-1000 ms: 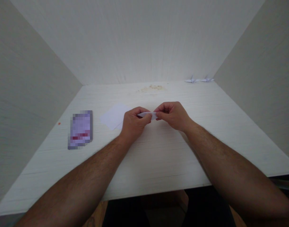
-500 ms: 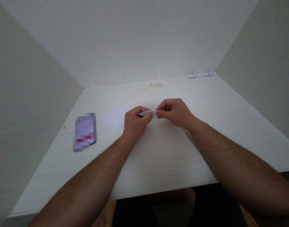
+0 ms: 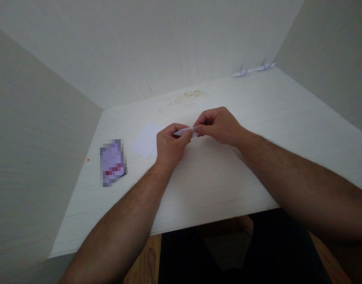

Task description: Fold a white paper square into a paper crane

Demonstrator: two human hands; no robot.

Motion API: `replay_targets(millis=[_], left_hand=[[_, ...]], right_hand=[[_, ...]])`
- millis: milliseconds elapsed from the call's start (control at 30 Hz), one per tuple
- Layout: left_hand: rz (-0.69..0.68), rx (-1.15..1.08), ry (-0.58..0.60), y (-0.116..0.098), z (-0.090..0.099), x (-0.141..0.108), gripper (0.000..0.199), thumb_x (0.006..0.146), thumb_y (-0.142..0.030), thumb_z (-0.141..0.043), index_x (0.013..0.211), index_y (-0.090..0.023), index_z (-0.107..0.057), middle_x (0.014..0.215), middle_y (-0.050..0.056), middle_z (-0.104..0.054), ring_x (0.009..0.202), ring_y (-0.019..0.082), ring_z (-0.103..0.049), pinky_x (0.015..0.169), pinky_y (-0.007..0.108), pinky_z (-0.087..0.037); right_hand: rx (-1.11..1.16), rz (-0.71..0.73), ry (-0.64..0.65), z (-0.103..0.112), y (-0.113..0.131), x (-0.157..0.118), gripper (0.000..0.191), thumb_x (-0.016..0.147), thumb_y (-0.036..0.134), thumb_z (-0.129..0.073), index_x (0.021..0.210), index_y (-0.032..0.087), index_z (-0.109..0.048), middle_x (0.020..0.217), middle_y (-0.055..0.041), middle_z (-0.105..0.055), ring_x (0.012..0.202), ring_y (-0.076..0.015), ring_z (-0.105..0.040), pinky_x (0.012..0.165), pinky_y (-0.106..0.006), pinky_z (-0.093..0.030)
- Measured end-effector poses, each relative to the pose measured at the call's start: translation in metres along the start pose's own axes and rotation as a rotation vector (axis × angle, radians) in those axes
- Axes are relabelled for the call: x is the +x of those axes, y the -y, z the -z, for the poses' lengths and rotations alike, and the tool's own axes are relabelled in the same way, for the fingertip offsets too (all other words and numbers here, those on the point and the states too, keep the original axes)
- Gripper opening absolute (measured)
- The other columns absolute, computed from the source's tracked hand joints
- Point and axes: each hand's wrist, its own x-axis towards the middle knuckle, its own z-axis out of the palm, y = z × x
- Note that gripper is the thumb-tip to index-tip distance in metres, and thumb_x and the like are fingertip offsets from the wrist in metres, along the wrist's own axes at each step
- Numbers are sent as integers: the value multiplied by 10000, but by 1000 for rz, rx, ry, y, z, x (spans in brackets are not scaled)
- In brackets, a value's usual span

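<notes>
A small folded piece of white paper [image 3: 182, 131] is held above the middle of the white table. My left hand [image 3: 171, 144] pinches it between thumb and fingers from the left. At its right end, the thumb and fingertips of my right hand [image 3: 218, 125] are closed on the same paper. The fingers partly hide the paper, so its full shape cannot be made out. Beside my left hand, flat white paper sheets [image 3: 144, 141] lie on the table, their right side covered by the hand.
A blurred-out purple flat item [image 3: 112, 161] lies on the left of the table [image 3: 216, 193]. Folded white paper figures [image 3: 253, 70] stand at the back right corner. Pale walls [image 3: 139, 43] enclose the table on three sides. A brownish stain [image 3: 192, 94] marks the back.
The camera view has tilted and shifted, so the table appears rotated. My right thumb has moved slightly inward along the folded paper; both hands keep their hold.
</notes>
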Motion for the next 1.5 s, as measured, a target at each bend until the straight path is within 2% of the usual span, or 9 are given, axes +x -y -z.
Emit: replay_targets(millis=[633, 900, 1200, 1500], left_hand=[[11, -136, 40, 9, 2, 1, 101, 751, -295, -759, 733, -196, -751, 566, -22, -662, 523, 101, -568, 543, 231, -435], [22, -157, 57, 13, 1, 2, 142, 790, -326, -709, 771, -191, -746, 606, -8, -669, 539, 108, -585, 559, 240, -471], [48, -167, 54, 5, -1, 0, 192, 724, -340, -796, 781, -174, -719, 596, -4, -690, 539, 110, -633, 539, 216, -486], [78, -281, 48, 10, -4, 2, 148, 727, -298, -791, 774, -183, -712, 630, -8, -700, 550, 113, -655, 556, 225, -511]], right_hand=[[-146, 60, -42, -1, 2, -2, 97, 726, 243, -709, 677, 163, -682, 617, 11, -652, 567, -91, -512, 531, -238, -379], [-163, 48, -66, -1, 2, -2, 95, 726, 246, -707, 678, 166, -688, 615, 13, -644, 566, -94, -508, 539, -250, -381], [-174, 78, -90, -3, 0, -3, 136, 731, 282, -732, 677, 164, -689, 619, 5, -656, 576, -100, -515, 547, -252, -389], [-187, 81, -89, -2, -4, -4, 124, 746, 288, -706, 709, 170, -699, 637, 2, -660, 588, -106, -514, 546, -253, -389]])
